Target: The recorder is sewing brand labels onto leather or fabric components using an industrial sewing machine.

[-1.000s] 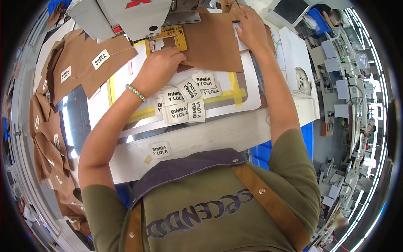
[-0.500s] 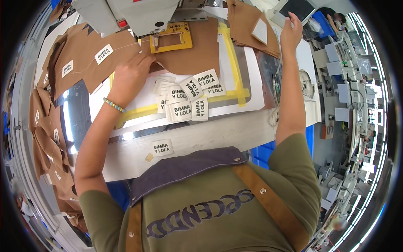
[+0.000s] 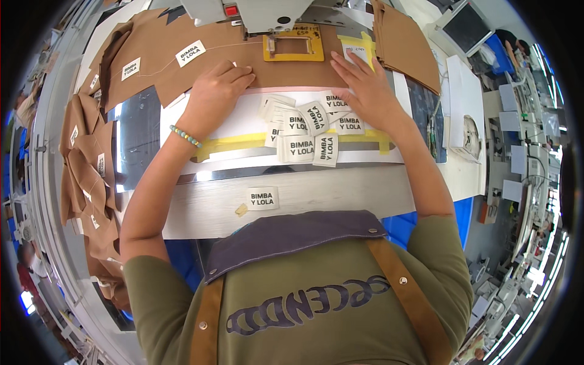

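Brown fabric panel (image 3: 292, 74) lies flat between the two hands and just beyond them, its near edge touched at one end by the left hand (image 3: 220, 91) and lying near the right hand (image 3: 368, 91) at the other. The left hand's fingers are bunched together on the panel's near left part; whether they pinch the fabric or only press on it, I cannot tell. The right hand is spread, palm down, with its fingers reaching forward at the panel's right end. Just beyond the gap between the hands, a yellow frame (image 3: 293, 58) with a rectangular window rests over the panel, close under a white sewing machine (image 3: 261, 11). Mostly brown shows through that window and no label can be made out there, so this piece looks unfinished. Left of the left hand, a labelled panel (image 3: 157, 67) already bears two white labels, and farther left and closer to the body, a heap of brown pieces (image 3: 88, 164) shows several more; these seem done. Beyond the right hand, to its right, a stack of brown panels (image 3: 406, 48) shows no labels on its visible face and appears to be left. Loose labels (image 3: 298, 148) lie nearer the body, between the wrists, with a single label (image 3: 262, 198) closer still.
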Action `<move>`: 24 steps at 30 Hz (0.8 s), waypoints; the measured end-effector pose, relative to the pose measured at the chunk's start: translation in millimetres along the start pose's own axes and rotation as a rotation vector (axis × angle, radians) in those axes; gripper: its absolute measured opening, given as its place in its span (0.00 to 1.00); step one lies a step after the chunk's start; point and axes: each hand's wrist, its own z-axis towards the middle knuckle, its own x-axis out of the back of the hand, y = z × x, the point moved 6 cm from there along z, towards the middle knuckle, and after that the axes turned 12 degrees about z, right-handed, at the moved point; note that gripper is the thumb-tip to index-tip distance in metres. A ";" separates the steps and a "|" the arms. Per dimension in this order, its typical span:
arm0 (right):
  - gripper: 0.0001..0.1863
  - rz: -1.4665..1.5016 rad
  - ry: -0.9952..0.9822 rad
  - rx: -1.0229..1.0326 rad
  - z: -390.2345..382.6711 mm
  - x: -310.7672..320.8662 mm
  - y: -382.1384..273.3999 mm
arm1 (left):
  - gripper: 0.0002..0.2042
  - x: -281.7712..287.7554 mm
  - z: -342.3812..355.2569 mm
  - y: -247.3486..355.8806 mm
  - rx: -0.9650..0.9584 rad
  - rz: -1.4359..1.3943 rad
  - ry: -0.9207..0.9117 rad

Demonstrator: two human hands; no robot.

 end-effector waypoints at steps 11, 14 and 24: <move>0.33 0.126 0.081 0.027 -4.3 -0.4 0.3 | 0.31 -35.8 -60.5 -81.9 0.412 0.102 -0.328; 0.33 0.168 0.095 0.030 -5.8 -0.8 0.5 | 0.32 -49.6 -72.6 -117.9 0.434 0.171 -0.345; 0.28 0.186 0.169 0.052 -0.1 6.8 7.9 | 0.32 -39.9 -60.1 -124.7 0.638 0.445 -0.528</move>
